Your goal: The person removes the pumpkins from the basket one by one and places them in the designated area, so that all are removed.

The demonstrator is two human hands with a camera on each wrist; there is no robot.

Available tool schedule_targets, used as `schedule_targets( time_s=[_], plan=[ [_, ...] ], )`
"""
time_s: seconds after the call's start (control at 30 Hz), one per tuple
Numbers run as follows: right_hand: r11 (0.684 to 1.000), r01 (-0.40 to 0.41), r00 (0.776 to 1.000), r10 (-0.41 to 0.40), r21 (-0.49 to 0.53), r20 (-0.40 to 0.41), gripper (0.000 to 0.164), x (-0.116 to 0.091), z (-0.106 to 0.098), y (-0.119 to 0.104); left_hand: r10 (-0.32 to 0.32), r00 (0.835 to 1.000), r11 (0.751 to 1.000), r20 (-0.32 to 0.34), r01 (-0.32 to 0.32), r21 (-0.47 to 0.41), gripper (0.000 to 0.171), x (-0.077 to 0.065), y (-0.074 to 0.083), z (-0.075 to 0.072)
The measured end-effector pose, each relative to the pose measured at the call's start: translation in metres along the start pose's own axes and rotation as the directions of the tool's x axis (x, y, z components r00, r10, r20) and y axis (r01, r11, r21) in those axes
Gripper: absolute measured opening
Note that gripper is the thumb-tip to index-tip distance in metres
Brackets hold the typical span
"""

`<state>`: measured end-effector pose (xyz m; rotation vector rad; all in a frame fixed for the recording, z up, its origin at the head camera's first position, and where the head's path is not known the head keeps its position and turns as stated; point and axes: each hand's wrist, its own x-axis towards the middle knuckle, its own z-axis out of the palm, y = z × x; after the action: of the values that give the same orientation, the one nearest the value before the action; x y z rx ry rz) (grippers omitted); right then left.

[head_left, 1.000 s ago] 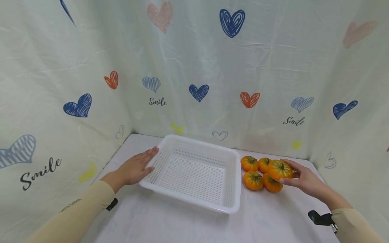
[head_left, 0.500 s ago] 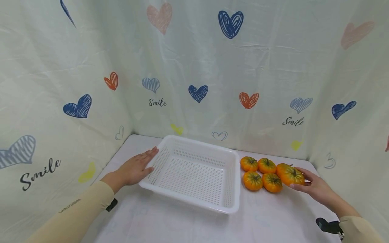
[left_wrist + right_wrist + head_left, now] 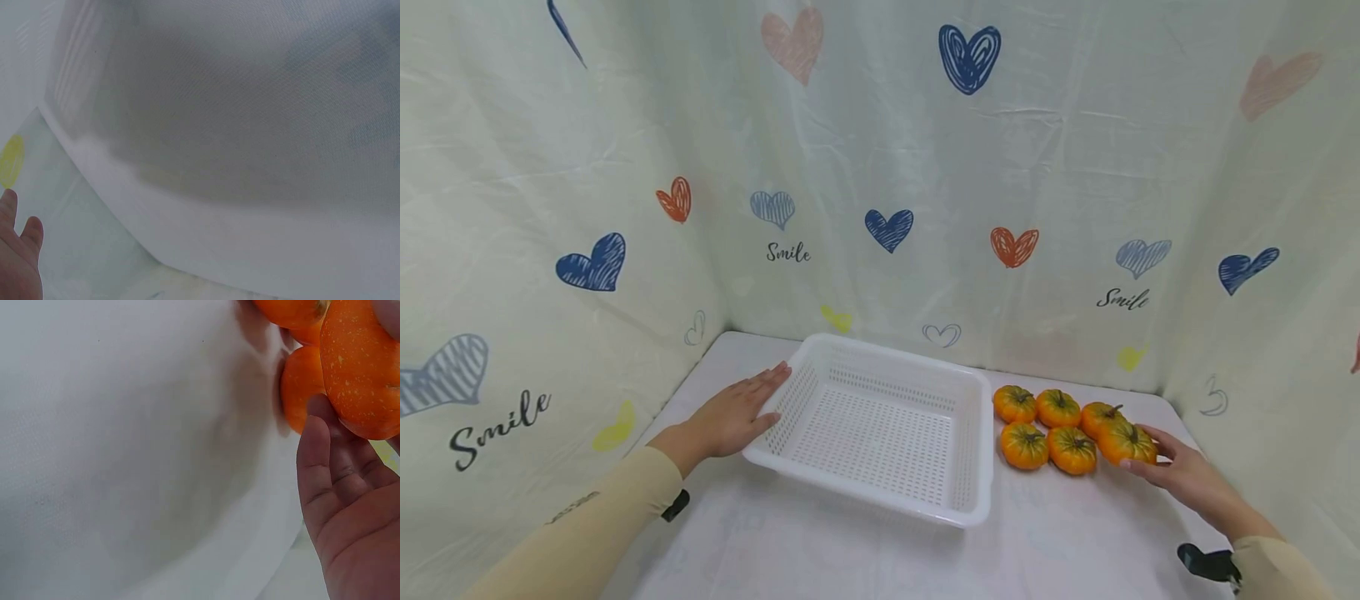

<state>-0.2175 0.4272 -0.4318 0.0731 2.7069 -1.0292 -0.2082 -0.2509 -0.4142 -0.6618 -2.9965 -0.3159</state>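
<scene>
My right hand (image 3: 1183, 479) holds a small orange pumpkin (image 3: 1126, 442) at the right end of a group of similar pumpkins. In the right wrist view, this held pumpkin (image 3: 362, 375) hangs over the fingers, with the thumb on its far side. It overlaps the back-right pumpkin (image 3: 1099, 413) in the head view; whether the two touch I cannot tell. My left hand (image 3: 726, 421) rests on the left rim of a white perforated plastic basket (image 3: 880, 493), its fingers straight. Only part of that hand (image 3: 19, 250) shows in the left wrist view.
Several other pumpkins stand in two rows right of the basket, among them the front-left pumpkin (image 3: 1024, 446) close to its right wall. Everything sits on a white-covered table (image 3: 820, 542). A curtain (image 3: 895, 150) printed with hearts encloses the back and sides.
My right hand has carried the held pumpkin rightward and nearer to me, from over the group to its right end, and lowered it slightly. The left hand and basket stay put.
</scene>
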Motion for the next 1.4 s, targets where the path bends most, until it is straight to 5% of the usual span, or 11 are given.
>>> schedule_targets(
  time_s=[0.5,0.9,1.4],
  plan=[
    [0.996,-0.074,0.997,0.075,0.056,-0.010,0.112,0.012,0.012,0.020,0.003,1.000,1.000,0.002,-0.003,0.009,0.069,0.001,-0.002,0.002],
    [0.993,-0.101,0.995,0.102,-0.061,0.011,0.106,0.010,0.014,0.025,0.000,1.000,1.000,0.001,0.000,0.011,0.069,0.002,-0.004,0.004],
    [0.991,-0.114,0.993,0.114,-0.066,0.006,0.117,0.017,0.019,0.028,0.001,1.000,1.000,-0.005,-0.001,-0.002,0.068,0.001,-0.001,0.001]
  ],
)
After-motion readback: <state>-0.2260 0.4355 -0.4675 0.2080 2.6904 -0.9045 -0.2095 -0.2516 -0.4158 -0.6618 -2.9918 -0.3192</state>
